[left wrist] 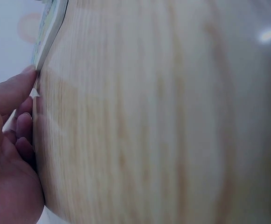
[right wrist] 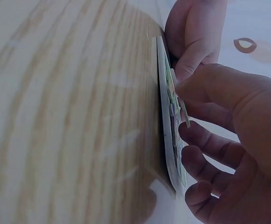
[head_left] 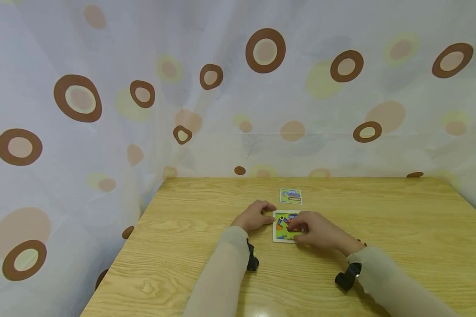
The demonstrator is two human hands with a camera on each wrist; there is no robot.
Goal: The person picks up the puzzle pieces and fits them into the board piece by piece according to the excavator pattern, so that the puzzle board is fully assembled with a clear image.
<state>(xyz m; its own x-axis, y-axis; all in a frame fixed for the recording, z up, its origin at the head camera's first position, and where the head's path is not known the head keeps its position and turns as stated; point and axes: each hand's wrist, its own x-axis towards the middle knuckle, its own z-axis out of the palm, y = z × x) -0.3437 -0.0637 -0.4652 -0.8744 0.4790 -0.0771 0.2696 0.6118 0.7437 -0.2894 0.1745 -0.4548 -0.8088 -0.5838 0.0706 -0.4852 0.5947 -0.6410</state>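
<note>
A flat jigsaw puzzle in a white frame [head_left: 274, 236] lies on the table, with a bright green, blue and orange picture of a digger. My left hand [head_left: 254, 216] is at its left side, the thumb touching the frame's edge and the other fingers near the upper left corner. Over the puzzle's right part, my right hand [head_left: 319, 231] pinches a thin puzzle piece [right wrist: 186, 116] between thumb and fingers. In the right wrist view the piece stands tilted just above the puzzle's surface. My right fingers hide much of the picture in the head view.
Beyond the puzzle lies a small picture card [head_left: 291, 196] showing a blue digger on green. The wooden table [head_left: 162, 264] reaches back to a wall cover [head_left: 230, 145] with brown and yellow round spots. Dark wrist cameras sit on both sleeves.
</note>
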